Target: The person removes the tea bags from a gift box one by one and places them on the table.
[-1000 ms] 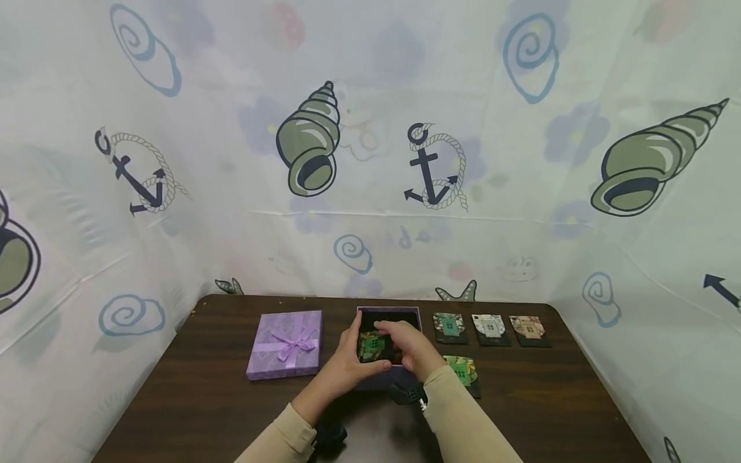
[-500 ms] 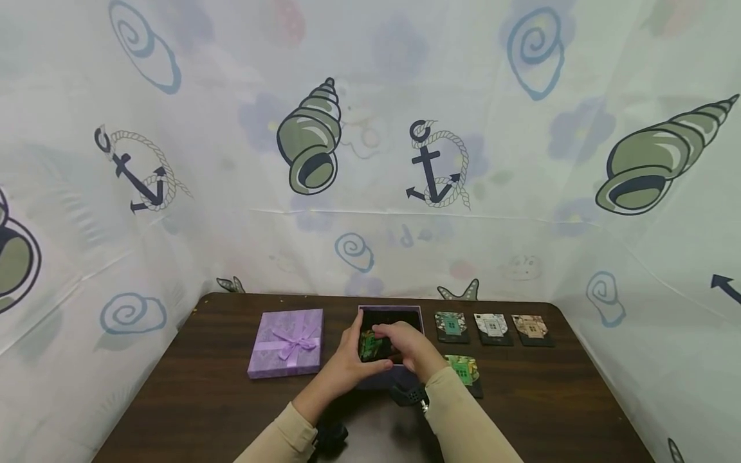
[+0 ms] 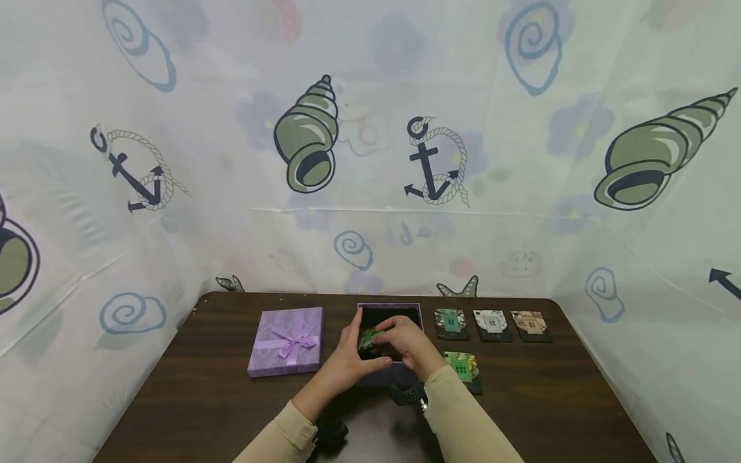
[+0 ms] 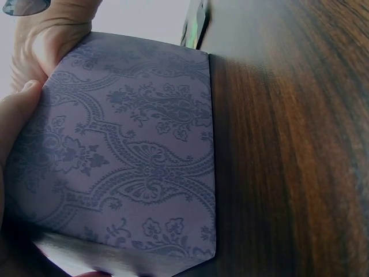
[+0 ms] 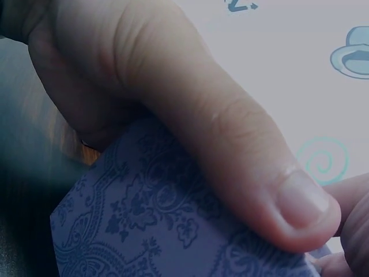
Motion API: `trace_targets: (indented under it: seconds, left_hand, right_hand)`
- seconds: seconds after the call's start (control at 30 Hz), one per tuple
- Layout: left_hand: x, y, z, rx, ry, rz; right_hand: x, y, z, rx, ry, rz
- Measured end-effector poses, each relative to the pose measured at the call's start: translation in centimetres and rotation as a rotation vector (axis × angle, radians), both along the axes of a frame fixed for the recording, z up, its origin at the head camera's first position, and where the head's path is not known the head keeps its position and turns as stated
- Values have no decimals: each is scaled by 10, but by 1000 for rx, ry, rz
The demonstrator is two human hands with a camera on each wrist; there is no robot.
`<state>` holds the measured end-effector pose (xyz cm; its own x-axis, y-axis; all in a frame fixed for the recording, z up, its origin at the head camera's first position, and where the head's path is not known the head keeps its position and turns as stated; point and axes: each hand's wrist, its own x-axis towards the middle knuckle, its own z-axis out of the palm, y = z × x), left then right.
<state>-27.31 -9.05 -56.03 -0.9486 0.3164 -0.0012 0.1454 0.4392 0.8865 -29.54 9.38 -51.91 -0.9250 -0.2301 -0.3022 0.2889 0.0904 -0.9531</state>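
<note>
An uncovered purple box (image 3: 389, 305) with a black inside stands at the middle of the table. My left hand (image 3: 345, 368) grips its near left corner, fingers along the left side and thumb across the front. The box's patterned outer wall (image 4: 144, 150) fills much of the left wrist view. Inside the box, at its left side, is a dark card with a green house picture (image 3: 366, 341). My right hand (image 3: 412, 344) reaches in over the near right corner and pinches this card, hiding part of it. In the right wrist view the thumb (image 5: 248, 144) crosses above the patterned wall.
A purple lid with a ribbon bow (image 3: 286, 341) lies left of the box. To the right, a teal card (image 3: 451, 323), a white card (image 3: 492, 325) and a tan card (image 3: 530, 326) form a row. A green card (image 3: 461, 368) lies nearer, by the right sleeve (image 3: 457, 399).
The card in the box has tilted, and less of its green picture shows. My right fingers have drawn in on it. The left hand has kept its grip on the box.
</note>
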Motion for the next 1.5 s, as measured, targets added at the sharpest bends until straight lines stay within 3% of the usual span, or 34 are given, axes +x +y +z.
trace_targets:
  seconds: [0.3, 0.77, 1.2, 1.37, 1.5]
  left_hand:
    - [-1, -1, 2, 5, 17, 0]
    - [1, -1, 1, 14, 14, 9]
    - [-2, 0, -2, 24, 47, 14]
    - [-2, 0, -1, 24, 34, 11]
    - [-2, -1, -2, 24, 21, 14]
  right_hand:
    - [0, 2, 0, -20, 36, -27]
    - [3, -1, -1, -1, 202, -149]
    - [3, 1, -2, -131, 329, -190]
    - [10, 3, 2, -98, 377, -192]
    - [21, 6, 11, 0, 428, -215]
